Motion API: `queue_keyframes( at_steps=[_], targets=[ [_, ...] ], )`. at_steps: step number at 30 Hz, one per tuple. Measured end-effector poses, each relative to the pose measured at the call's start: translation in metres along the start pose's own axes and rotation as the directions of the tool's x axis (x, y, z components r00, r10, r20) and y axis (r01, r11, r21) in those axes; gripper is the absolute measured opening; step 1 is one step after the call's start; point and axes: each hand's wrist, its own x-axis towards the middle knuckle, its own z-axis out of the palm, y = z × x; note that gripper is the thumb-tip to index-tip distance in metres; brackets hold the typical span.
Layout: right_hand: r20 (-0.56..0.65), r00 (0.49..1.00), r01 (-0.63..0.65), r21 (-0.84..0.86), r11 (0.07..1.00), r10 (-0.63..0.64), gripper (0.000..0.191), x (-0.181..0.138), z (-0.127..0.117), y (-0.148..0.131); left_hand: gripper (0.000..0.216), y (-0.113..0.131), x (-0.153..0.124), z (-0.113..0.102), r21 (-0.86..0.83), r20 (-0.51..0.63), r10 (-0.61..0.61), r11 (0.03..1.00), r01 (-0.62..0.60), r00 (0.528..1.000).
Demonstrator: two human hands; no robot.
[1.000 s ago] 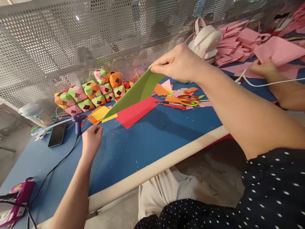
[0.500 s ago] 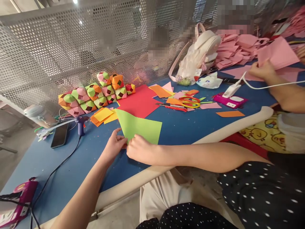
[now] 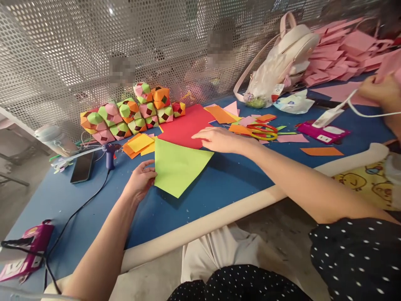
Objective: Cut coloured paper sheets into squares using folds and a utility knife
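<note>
A green paper sheet lies flat on the blue table. My left hand rests at its left edge, fingers curled against the paper. My right hand lies flat with fingers stretched out on the red paper sheet just behind the green one. Scissors with red and yellow handles lie to the right of my right hand.
Several folded paper cubes stand by the perforated metal wall. A glue gun, a phone, orange and yellow scraps lie left. A pale bag and pink paper sit at the back right, where another person's hand works.
The green sheet, first held up by my right hand, now lies flat on the table. My right hand has left it and reached onto the red sheet. My left hand stays at its edge.
</note>
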Motion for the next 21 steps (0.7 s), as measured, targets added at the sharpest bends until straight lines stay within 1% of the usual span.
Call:
queue_keyframes(
  at_steps=[2,4,5,7,9,11,13,15,16,17,19,21],
  targets=[
    [0.040,0.999,0.012,0.033,0.999,-0.013,0.044,-0.005,0.003,0.025,0.052,0.002,0.000,-0.002,-0.005,-0.001,-0.008,1.000,0.008,1.000],
    [0.069,0.996,0.054,0.083,0.995,-0.060,0.054,-0.011,0.009,0.034,0.052,0.002,0.000,-0.001,0.011,0.011,-0.015,1.000,0.015,1.000],
    [0.068,0.993,0.086,0.135,0.987,-0.096,0.055,-0.013,0.012,0.034,0.053,0.001,0.000,-0.001,0.029,0.022,-0.018,0.999,0.017,1.000],
    [0.050,0.982,0.159,0.286,0.945,-0.180,0.044,-0.015,0.018,0.029,0.052,-0.002,0.000,0.000,0.084,0.047,-0.019,0.996,0.015,0.999],
    [0.050,0.968,0.196,0.455,0.869,-0.245,0.030,-0.016,0.023,0.022,0.047,-0.006,0.000,0.002,0.164,0.058,-0.002,0.986,-0.007,0.998],
    [0.092,0.966,0.153,0.554,0.818,-0.243,0.027,-0.018,0.027,0.017,0.039,-0.007,-0.001,0.004,0.258,0.040,0.045,0.965,-0.054,0.998],
    [0.131,0.973,0.081,0.583,0.808,-0.191,0.027,-0.021,0.030,0.016,0.030,-0.004,-0.004,0.005,0.335,0.002,0.119,0.935,-0.113,0.993],
    [0.142,0.981,0.023,0.578,0.816,-0.129,0.027,-0.026,0.033,0.017,0.025,0.002,-0.010,0.007,0.405,0.012,0.192,0.896,-0.180,0.981],
    [0.141,0.985,0.002,0.575,0.818,-0.101,0.027,-0.028,0.034,0.018,0.025,0.006,-0.013,0.007,0.436,0.050,0.213,0.874,-0.213,0.976],
    [0.139,0.988,-0.022,0.574,0.819,-0.071,0.028,-0.029,0.035,0.019,0.029,0.010,-0.017,0.007,0.480,0.134,0.220,0.839,-0.258,0.966],
    [0.134,0.991,-0.071,0.576,0.814,-0.008,0.031,-0.031,0.036,0.021,0.041,0.016,-0.023,0.006,0.507,0.294,0.178,0.804,-0.311,0.939],
    [0.131,0.990,-0.116,0.585,0.803,0.048,0.035,-0.030,0.037,0.021,0.049,0.018,-0.025,0.004,0.500,0.406,0.116,0.802,-0.326,0.906]
  ],
)
